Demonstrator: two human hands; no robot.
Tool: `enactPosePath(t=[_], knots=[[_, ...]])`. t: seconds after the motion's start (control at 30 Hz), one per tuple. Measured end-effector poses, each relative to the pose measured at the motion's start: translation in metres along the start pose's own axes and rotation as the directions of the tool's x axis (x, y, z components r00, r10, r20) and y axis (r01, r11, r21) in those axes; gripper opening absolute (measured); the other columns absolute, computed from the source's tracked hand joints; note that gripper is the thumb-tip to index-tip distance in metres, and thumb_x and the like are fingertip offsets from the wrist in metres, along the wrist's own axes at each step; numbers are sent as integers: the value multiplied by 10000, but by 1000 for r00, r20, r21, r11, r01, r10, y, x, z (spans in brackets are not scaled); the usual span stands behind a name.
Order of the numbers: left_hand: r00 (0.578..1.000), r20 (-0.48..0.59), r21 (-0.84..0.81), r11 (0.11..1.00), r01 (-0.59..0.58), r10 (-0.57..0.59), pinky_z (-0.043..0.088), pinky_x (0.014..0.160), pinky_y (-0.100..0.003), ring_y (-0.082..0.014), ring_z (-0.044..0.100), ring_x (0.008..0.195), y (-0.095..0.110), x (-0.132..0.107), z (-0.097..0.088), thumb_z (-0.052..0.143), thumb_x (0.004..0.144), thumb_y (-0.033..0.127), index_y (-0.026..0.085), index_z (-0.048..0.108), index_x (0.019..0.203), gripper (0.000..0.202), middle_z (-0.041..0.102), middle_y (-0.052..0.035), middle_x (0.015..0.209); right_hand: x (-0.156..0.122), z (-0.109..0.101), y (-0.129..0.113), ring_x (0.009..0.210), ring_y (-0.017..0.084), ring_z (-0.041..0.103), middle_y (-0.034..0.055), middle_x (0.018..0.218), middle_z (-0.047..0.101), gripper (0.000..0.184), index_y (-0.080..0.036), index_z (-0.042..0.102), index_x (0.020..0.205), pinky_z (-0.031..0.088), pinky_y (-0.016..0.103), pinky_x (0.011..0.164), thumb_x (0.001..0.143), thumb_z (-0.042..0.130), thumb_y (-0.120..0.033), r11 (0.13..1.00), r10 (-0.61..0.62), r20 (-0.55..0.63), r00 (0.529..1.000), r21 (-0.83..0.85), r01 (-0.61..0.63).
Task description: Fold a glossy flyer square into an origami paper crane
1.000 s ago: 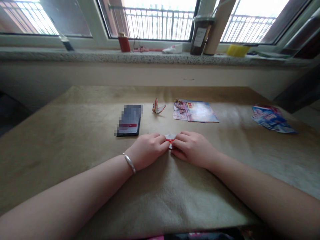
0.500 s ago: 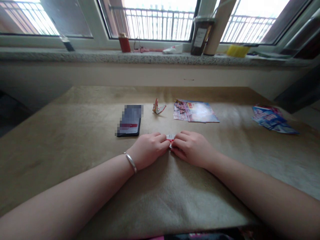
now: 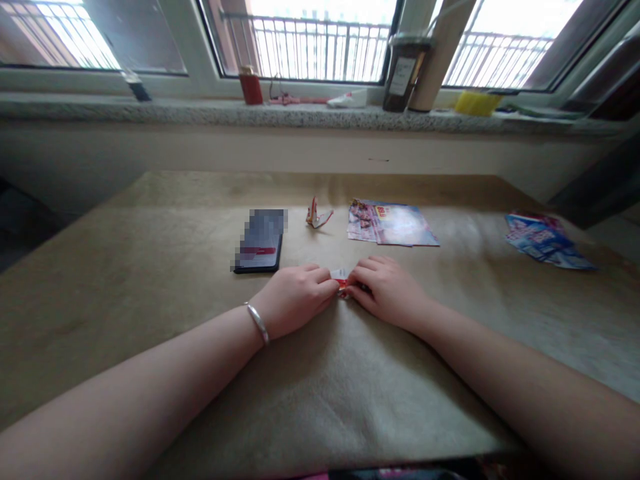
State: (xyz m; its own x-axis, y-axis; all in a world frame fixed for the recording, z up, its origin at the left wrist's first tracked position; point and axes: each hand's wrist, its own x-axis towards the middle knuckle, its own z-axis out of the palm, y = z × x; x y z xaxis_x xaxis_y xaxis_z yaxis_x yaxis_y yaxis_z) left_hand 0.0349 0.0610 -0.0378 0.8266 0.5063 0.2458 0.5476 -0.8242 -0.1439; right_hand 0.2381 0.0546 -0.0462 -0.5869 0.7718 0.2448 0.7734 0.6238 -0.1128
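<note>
Your left hand (image 3: pixel 301 299) rests palm-down on the table (image 3: pixel 320 393), fingers curled in and nearly closed, thumb and forefinger pinching the left edge of a small folded paper piece (image 3: pixel 340 274), white-grey with red and orange print. Your right hand (image 3: pixel 384 292) sits opposite, fingers bent, thumb a little apart from the forefinger, with a small dark gap between them. Its fingertips touch the right side of the same paper; can't tell whether they grip it or only press it. Paper lies at the table's middle, between both sets of fingertips, mostly covered, so its full shape is hidden. Your left wrist wears a silver bangle (image 3: pixel 257 323).

Just beyond your left hand: a dark smartphone (image 3: pixel 260 243), flat, screen pixelated. Beyond the paper: a folded paper scrap (image 3: pixel 317 217), red and white, one flap sticking up. Right of that, overlapping printed leaflets (image 3: pixel 395 223), flat, beyond your right hand. Well off to the right, a fanned pile of blue printed papers (image 3: pixel 547 241).

Windowsill (image 3: pixel 300 117) behind the table carries a red container (image 3: pixel 251 87), a dark lidded jar (image 3: pixel 403 75) with a white label, and a yellow object (image 3: pixel 477 103), too blurred to name.
</note>
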Motion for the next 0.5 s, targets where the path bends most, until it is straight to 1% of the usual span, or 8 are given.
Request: enactPosePath(t=[0.07, 0.17, 0.3, 0.37, 0.5], knots=[[1000, -12, -8, 1000, -19, 19, 450, 619, -245, -142, 552, 711, -1, 0, 0, 435, 908, 232, 173, 594, 866, 175, 600, -15, 769, 0, 1, 2, 776, 176, 518, 51, 795, 629, 199, -165, 614, 797, 352, 292, 726, 873, 504, -313, 999, 23, 4, 1000, 43, -23], [997, -27, 5, 997, -78, 78, 457, 616, -238, -136, 551, 710, -3, -1, 0, 416, 912, 206, 180, 603, 935, 190, 606, -22, 788, 1, 2, 4, 786, 180, 524, 56, 799, 632, 174, -164, 619, 797, 359, 293, 729, 862, 522, -294, 996, 43, 21, 999, 83, -44], [987, -11, 30, 987, -158, 158, 483, 633, -251, -143, 565, 726, -6, -3, -2, 436, 905, 185, 188, 597, 1027, 201, 628, -30, 841, 3, 4, 5, 786, 171, 531, 53, 797, 633, 180, -162, 614, 790, 375, 280, 721, 870, 513, -286, 980, 74, 59, 996, 178, -84], [985, -2, 19, 985, -173, 173, 495, 658, -256, -145, 575, 751, -7, -4, -2, 452, 897, 166, 182, 592, 1052, 209, 633, -35, 860, 3, 4, 6, 783, 166, 529, 51, 794, 632, 175, -162, 608, 787, 378, 273, 712, 871, 510, -280, 973, 82, 58, 995, 212, -92], [985, -4, 14, 985, -170, 171, 499, 681, -263, -148, 581, 779, -6, -4, -2, 439, 904, 158, 170, 598, 1059, 222, 635, -51, 862, 3, 4, 5, 733, 156, 515, 40, 745, 617, 140, -163, 592, 754, 370, 266, 676, 846, 543, -257, 969, 99, 46, 994, 224, -107]])
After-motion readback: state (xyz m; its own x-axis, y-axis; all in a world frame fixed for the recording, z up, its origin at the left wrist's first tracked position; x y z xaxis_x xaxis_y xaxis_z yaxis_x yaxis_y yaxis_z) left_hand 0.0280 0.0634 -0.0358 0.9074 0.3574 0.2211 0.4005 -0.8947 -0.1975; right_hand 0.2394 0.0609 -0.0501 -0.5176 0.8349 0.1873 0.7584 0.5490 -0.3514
